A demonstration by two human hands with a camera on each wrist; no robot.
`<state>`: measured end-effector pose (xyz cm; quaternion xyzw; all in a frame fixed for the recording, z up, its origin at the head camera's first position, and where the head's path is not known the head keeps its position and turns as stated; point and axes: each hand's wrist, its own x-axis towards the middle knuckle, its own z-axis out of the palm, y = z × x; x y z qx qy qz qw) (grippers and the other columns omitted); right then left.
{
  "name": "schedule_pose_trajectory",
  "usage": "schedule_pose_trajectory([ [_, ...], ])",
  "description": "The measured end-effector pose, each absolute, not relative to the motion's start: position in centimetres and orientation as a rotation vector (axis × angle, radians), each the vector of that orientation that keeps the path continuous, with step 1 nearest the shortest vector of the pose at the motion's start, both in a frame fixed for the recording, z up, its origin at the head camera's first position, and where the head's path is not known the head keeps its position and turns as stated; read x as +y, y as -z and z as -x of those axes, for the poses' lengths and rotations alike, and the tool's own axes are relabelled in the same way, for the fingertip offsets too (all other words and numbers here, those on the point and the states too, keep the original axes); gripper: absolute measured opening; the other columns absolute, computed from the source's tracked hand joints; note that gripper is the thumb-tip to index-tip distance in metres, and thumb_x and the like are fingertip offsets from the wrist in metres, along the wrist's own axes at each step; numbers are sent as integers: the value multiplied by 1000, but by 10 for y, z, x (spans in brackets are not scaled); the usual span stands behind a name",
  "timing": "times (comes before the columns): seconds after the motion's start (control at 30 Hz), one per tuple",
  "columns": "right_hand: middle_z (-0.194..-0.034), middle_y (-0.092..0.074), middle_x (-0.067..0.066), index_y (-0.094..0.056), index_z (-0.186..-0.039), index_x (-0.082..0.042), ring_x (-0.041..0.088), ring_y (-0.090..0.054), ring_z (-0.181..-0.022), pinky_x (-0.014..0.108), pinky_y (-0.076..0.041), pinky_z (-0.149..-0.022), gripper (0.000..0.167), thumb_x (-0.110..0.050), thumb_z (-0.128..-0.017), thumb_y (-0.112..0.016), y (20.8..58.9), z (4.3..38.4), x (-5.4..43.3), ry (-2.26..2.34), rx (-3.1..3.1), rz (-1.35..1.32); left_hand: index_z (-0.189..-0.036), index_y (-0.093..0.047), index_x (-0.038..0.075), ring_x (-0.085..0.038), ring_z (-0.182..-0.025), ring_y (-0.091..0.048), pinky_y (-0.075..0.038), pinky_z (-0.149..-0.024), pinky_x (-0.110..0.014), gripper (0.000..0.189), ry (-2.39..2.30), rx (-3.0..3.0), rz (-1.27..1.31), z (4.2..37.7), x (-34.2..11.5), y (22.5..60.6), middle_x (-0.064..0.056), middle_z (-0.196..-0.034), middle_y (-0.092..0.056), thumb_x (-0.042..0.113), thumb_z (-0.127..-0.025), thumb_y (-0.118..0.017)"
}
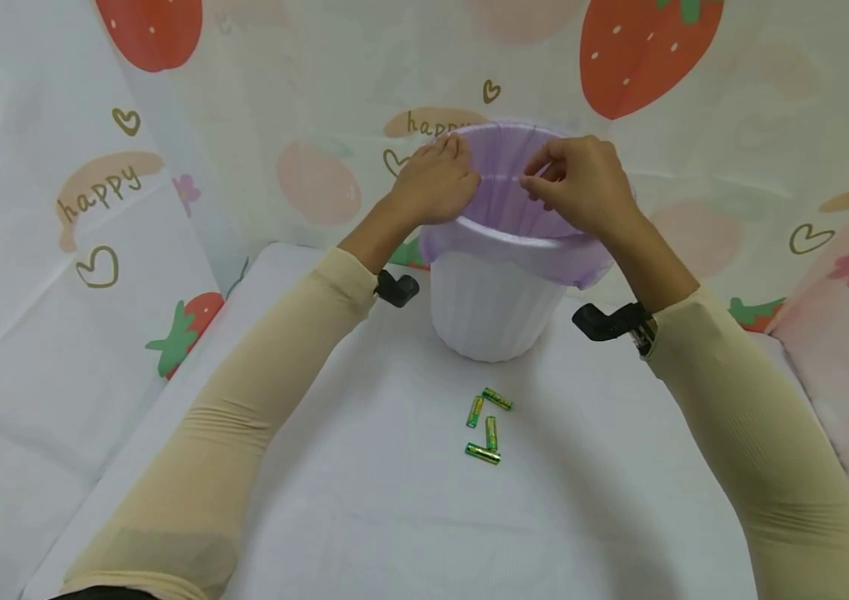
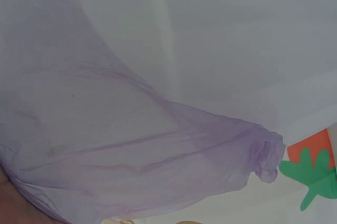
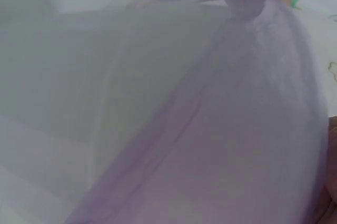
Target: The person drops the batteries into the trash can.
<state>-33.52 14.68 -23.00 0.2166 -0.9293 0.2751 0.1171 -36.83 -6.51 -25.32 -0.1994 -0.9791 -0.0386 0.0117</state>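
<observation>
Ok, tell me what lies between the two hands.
The head view shows purple liner inside the white bin between the left hand and right hand.

The left hand (image 1: 439, 179) touched the purple bag (image 1: 502, 196) on a white bin (image 1: 495, 304), near the right hand (image 1: 580, 185); below them lay four batteries (image 1: 491, 433).

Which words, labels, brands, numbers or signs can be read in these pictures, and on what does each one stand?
"happy": on the backdrop, left side.
"happy": on the backdrop, partly behind the bin.
"h", the rest unclear: on the backdrop, far right.
Batteries: print too small to read.
</observation>
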Motion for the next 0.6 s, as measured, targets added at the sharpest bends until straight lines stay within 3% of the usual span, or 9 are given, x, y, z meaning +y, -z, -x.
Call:
schedule_pose_trajectory([
  [0.6, -85, -75, 10, -78, -97, -1, 2, -63, -71, 12, -49, -62, 14, -14, -93, -75, 244, 290, 167, -919, -2421, -756, -159, -3, -8, -32, -156, 0, 1, -126, -45, 66, 155, -3059, 618, 367, -67, 253, -21, -168, -4, 32, -107, -11],
])
